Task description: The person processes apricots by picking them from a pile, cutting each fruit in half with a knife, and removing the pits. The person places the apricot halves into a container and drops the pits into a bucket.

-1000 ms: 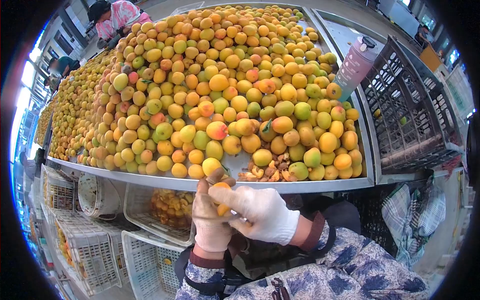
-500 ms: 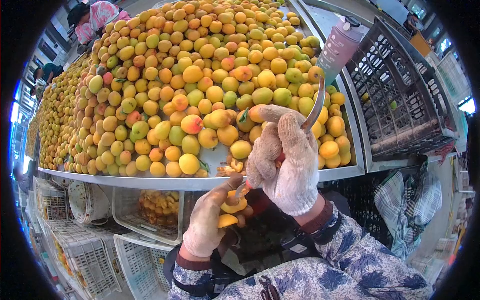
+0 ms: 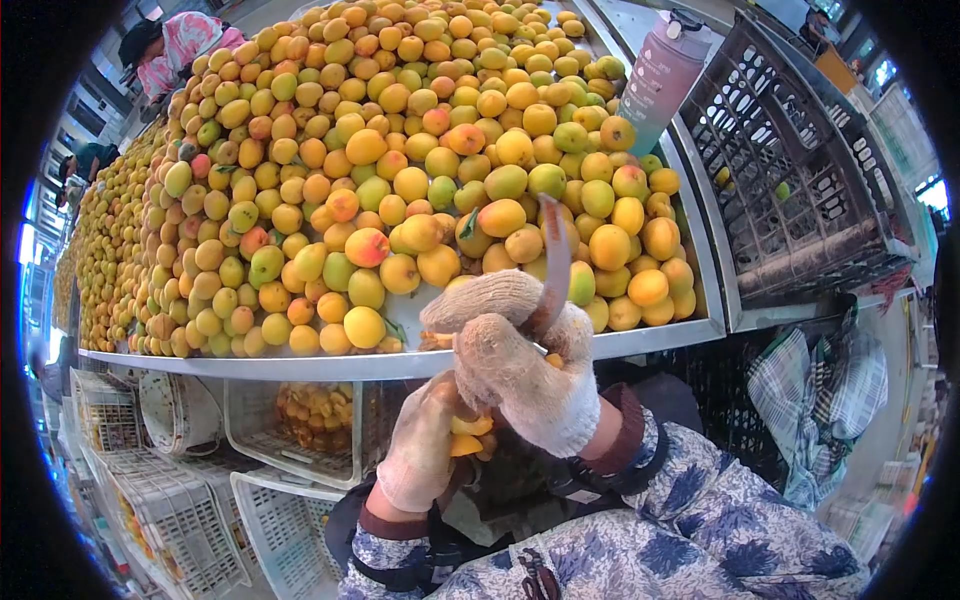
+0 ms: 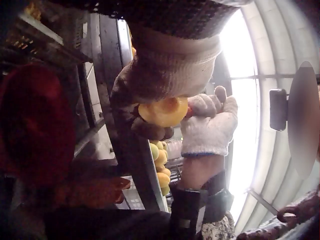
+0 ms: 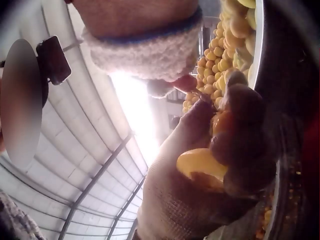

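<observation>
My gloved left hand (image 3: 425,440), in front of the table's front rim, holds a cut apricot (image 4: 164,111) with a hollow in its face. A yellow apricot half (image 5: 202,162) lies against that hand's palm in the right wrist view. Close against it, my gloved right hand (image 3: 525,365) grips a curved knife, its blade (image 3: 555,260) standing up past the knuckles. Part of something red (image 5: 185,82) shows at the right hand in the right wrist view. The right fingers hide much of the fruit in the head view. Behind both hands spreads a large heap of whole apricots (image 3: 340,205).
The metal table rim (image 3: 250,368) runs just beyond my hands. A pink-and-teal bottle (image 3: 665,75) and a black crate (image 3: 790,180) stand to the right. Below left are white crates (image 3: 285,530), a crate with cut fruit (image 3: 315,415) and a bucket (image 3: 180,410). Other people work at the far left.
My hands were together, then the right lifted away to the right with the knife, exposing the cut apricot. Now it is back against the left hand. The view has shifted somewhat.
</observation>
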Demonstrator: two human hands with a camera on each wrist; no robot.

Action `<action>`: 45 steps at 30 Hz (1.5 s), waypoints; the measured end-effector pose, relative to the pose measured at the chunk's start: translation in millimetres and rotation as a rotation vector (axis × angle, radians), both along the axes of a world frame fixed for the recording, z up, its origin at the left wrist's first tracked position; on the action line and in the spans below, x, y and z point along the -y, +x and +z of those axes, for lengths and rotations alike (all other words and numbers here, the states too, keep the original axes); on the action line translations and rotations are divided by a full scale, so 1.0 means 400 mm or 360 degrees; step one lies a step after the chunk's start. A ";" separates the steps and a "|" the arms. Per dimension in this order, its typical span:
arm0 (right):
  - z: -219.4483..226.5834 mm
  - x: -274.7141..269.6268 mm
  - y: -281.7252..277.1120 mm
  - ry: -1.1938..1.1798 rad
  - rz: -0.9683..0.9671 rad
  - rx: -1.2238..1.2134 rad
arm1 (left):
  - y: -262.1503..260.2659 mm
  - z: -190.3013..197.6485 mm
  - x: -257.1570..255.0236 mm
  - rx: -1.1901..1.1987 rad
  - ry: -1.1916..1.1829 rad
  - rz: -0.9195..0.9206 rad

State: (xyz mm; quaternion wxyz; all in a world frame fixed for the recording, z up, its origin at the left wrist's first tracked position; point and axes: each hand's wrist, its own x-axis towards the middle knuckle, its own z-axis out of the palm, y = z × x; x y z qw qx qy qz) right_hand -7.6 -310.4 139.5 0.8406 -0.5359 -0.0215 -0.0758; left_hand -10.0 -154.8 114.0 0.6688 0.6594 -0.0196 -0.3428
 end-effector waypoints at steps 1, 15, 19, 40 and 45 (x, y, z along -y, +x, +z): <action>-0.004 -0.003 0.002 0.0002 0.0017 0.0015 | -0.003 -0.001 0.002 0.0054 -0.0051 -0.0013; -0.012 -0.039 0.019 -0.0317 0.0429 0.0493 | -0.028 -0.085 -0.027 0.0778 0.0123 -0.0137; -0.036 0.002 0.026 0.0417 0.0460 -0.0139 | -0.034 -0.038 -0.024 0.0021 0.0074 -0.0179; -0.087 -0.022 0.061 0.1247 0.0332 -0.0802 | -0.018 0.020 -0.048 -0.0619 -0.0099 -0.0119; -0.084 -0.032 0.060 0.1361 0.0308 -0.0874 | -0.019 0.006 -0.059 -0.0614 -0.0127 -0.0229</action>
